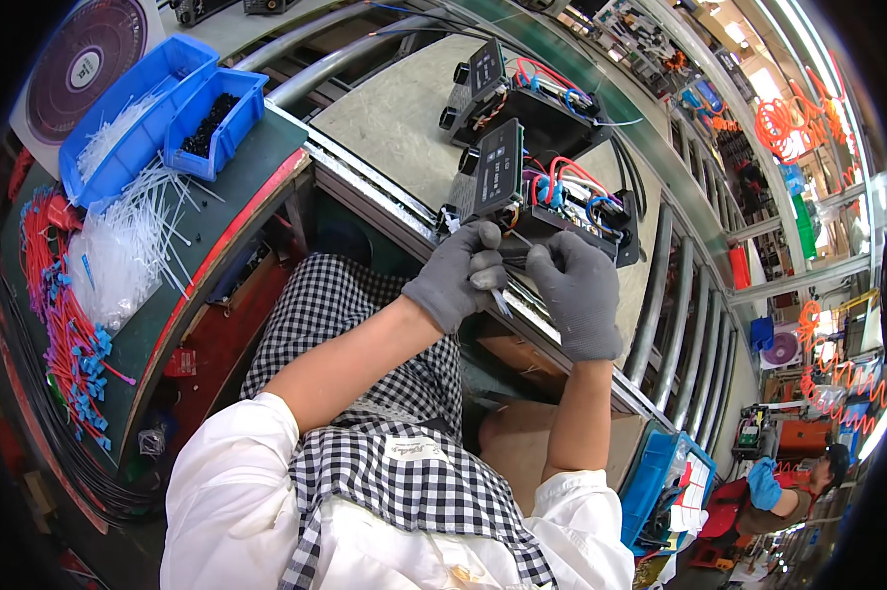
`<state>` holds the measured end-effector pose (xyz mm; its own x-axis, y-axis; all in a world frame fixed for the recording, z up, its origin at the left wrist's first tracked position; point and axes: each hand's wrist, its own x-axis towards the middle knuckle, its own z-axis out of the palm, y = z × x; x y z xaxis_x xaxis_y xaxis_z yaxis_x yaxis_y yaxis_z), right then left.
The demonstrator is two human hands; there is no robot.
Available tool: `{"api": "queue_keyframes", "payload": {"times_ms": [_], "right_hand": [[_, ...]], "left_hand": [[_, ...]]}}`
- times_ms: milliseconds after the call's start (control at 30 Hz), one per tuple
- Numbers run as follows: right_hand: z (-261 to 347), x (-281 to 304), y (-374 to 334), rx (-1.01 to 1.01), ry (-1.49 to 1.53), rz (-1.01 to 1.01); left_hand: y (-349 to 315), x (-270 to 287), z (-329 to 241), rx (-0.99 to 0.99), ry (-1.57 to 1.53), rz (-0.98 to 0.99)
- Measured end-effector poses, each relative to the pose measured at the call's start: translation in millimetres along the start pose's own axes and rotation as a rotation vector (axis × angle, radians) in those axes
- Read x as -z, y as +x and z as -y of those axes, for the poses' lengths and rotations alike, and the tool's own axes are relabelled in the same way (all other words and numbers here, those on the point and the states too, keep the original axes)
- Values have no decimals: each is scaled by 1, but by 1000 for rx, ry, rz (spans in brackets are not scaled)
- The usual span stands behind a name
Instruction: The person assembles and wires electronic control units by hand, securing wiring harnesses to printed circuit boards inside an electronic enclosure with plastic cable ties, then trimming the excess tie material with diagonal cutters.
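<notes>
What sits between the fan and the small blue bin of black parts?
In the head view, a long blue bin holding white ties lies between the fan and the small blue bin.

Looked part matt, part glossy.
Showed matt cloth on gloves (576, 300), smooth glossy plastic on bins (239, 125), shiny metal on rollers (650, 315), woven cloth on apron (404, 487).

Green-topped table (274, 136) — steel rollers (652, 295) — bright light strip (874, 436) right.
</notes>
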<state>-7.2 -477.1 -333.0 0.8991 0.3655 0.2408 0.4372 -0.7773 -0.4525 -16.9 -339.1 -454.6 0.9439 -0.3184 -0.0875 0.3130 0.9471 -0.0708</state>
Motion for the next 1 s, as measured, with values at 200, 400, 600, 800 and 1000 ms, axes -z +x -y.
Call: {"api": "queue_keyframes", "payload": {"times_ms": [200, 400, 600, 800, 1000], "right_hand": [[-7, -7, -8, -46, 135, 85], [-19, -43, -7, 98, 239, -66], [-24, -41, -12, 45, 415, -13], [-21, -43, -17, -35, 601, 28], [-25, -51, -24, -76, 729, -57]], "left_hand": [[-18, -20, 8, -130, 60, -299], [-49, -28, 2, -503, 892, -253], [-51, -37, -16, -405, 1224, -146], [-41, -38, -2, -539, 1176, -297], [-38, -41, 10, -628, 1012, -309]]}}
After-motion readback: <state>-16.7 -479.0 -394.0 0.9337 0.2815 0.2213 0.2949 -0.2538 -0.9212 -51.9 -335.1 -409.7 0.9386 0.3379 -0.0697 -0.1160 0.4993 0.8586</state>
